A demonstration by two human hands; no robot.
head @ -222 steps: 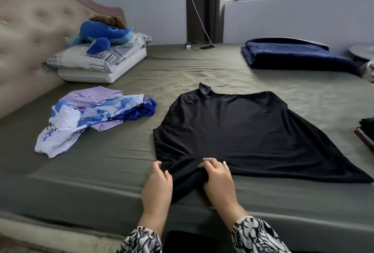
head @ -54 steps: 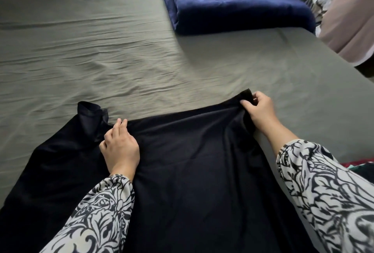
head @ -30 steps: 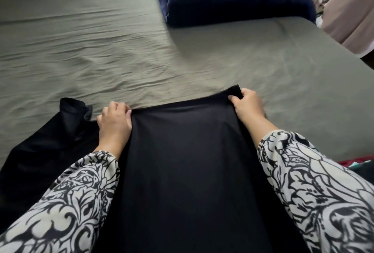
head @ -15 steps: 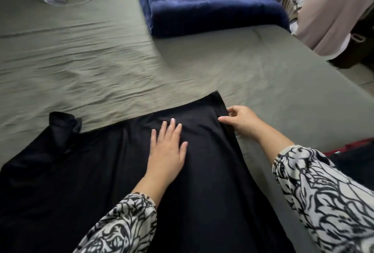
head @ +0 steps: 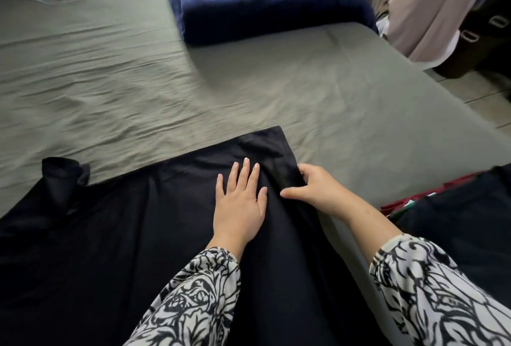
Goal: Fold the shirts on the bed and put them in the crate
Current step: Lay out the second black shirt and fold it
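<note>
Black shirt (head: 116, 235) lengthwise left to right, collar leftward, left hand (head: 240, 201) flat atop, right hand (head: 315, 190) pinching its edge

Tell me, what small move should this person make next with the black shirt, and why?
Probably draw the right edge inward over the middle. The right hand grips the black shirt at its right edge, while the left hand presses flat just inside it, like an anchor for a fold line. The shirt otherwise lies spread on the bed.
</note>
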